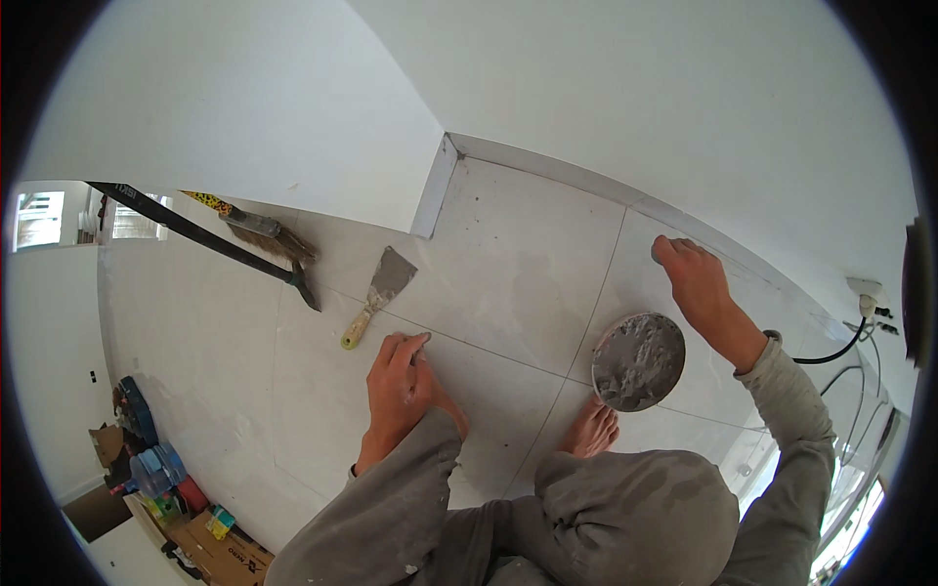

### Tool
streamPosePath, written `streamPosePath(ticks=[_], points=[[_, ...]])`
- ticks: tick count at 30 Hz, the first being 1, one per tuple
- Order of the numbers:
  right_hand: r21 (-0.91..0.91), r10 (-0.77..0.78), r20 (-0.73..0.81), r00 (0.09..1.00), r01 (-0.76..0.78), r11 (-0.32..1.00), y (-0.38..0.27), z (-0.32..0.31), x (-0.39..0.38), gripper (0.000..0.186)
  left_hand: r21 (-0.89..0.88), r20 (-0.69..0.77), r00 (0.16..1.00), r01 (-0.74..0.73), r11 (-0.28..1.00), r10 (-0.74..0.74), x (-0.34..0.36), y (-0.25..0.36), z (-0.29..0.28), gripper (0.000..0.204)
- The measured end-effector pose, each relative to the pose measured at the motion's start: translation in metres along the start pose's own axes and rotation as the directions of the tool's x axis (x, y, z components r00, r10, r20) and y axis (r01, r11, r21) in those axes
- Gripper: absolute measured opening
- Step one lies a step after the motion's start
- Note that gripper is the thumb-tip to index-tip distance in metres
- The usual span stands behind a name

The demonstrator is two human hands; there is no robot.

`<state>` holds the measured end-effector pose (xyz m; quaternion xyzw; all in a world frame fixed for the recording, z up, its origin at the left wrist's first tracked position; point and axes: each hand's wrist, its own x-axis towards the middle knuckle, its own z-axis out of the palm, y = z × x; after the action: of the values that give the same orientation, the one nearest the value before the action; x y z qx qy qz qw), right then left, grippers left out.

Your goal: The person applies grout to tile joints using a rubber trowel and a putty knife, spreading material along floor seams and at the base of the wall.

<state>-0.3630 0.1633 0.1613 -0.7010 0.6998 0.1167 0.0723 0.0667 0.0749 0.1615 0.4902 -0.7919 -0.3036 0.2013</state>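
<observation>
My right hand [696,288] is closed in a fist over the floor by the grey baseboard [586,188]. A small grey patch shows at its fingertips, too little to name. Below that hand stands a round tub [638,361] of lumpy grey paste, close to my bare foot [592,430]. My left hand [399,386] is beside my left knee with its fingers curled in; grey smears mark the fingertips and its palm is hidden. Just beyond it a putty knife [379,296] with a yellow-green handle and a grey-stained blade lies on the tiles.
A brush [266,234] and a long black-handled tool [210,241] lie at left beside the white wall corner [435,186]. Bottles and cardboard [223,552] crowd the lower left. A socket with a black cable [848,344] and loose wires are at right.
</observation>
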Motion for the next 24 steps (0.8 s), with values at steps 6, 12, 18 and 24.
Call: streamPosePath(ticks=[6,12,18,24], points=[[0.95,0.578,0.084,0.811,-0.24,0.199,-0.031,0.002,-0.065,0.024,0.038,0.375,0.9,-0.254,0.966,0.222,0.031,0.039,0.024,0.034],[0.886,0.552,-0.169,0.817,-0.118,0.447,-0.072,0.025,-0.149,0.032,-0.102,0.612,0.504,-0.713,0.693,0.609,0.035,0.054,0.079,0.056],[0.413,0.161,-0.337,0.928,-0.009,0.911,-0.096,0.111,-0.234,0.035,-0.052,0.652,0.299,-0.899,0.434,0.697,0.027,0.06,0.152,0.064],[0.374,0.109,-0.348,0.931,0.031,0.927,-0.099,0.121,-0.275,0.032,0.037,0.664,0.336,-0.907,0.419,0.668,0.02,0.038,0.161,0.066]])
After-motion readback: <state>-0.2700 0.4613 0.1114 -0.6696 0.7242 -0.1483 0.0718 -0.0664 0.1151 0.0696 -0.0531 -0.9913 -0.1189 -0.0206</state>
